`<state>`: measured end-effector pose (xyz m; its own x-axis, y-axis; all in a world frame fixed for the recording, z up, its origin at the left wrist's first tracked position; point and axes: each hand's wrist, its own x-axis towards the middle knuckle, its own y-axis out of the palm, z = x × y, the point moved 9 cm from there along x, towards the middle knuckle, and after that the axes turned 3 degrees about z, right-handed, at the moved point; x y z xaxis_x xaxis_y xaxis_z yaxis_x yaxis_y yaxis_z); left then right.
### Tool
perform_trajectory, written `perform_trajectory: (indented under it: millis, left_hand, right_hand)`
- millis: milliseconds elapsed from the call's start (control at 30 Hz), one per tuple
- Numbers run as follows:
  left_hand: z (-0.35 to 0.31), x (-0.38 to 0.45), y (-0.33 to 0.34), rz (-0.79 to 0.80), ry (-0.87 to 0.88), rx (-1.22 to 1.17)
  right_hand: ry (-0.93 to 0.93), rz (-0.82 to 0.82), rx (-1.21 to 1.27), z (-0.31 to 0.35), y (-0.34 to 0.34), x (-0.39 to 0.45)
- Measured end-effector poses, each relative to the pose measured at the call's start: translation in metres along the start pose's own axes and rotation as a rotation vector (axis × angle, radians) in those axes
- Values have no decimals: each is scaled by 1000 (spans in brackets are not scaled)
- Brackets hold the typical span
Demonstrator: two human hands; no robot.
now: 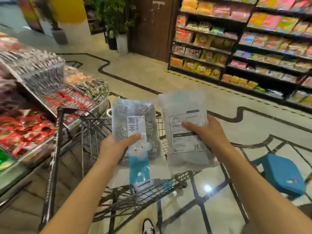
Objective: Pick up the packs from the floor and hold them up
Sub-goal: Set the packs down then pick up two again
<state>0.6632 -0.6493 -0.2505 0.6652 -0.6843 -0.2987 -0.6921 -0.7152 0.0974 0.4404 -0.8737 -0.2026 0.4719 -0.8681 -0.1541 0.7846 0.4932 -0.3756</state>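
Two flat clear packs are held upright side by side in front of me, above a wire cart. My left hand [116,146] grips the left pack [135,115], which shows steel scourers, a white label and a blue-and-white strip hanging at its lower end. My right hand [207,130] grips the right pack [182,105], a frosted bag with a printed white label. Each thumb presses on the front of its pack. The two packs nearly touch at their inner edges.
A black wire shopping cart [55,149] stands right below my hands. On the left is a display counter [33,132] of red snack packets. Snack shelves [253,48] line the right side. A blue stool [285,176] stands on the floor at the right. My shoe [148,227] shows at the bottom.
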Motion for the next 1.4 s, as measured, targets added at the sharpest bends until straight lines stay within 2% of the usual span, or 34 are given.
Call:
perform_trajectory:
  millis: [267, 400, 733, 833, 1133, 1233, 1400]
  left_hand:
    - [91, 94, -27, -128, -177, -49]
    - [141, 119, -41, -234, -254, -44]
    - [272, 167, -39, -335, -498, 56]
    - [321, 184, -35, -380, -568, -9]
    - [436, 202, -8, -439, -747, 49]
    - [457, 194, -13, -485, -799, 97]
    - [473, 187, -23, -521, -783, 181]
  right_hand:
    - [88, 172, -89, -58, 83, 110]
    - [165, 256, -137, -110, 118, 140]
    - [335, 422, -302, -255, 187, 199]
    - [365, 434, -321, -309, 204, 219]
    - [441, 475, -465, -430, 228, 225]
    - [486, 442, -453, -452, 228, 222]
    - [502, 418, -384, -465, 238, 221]
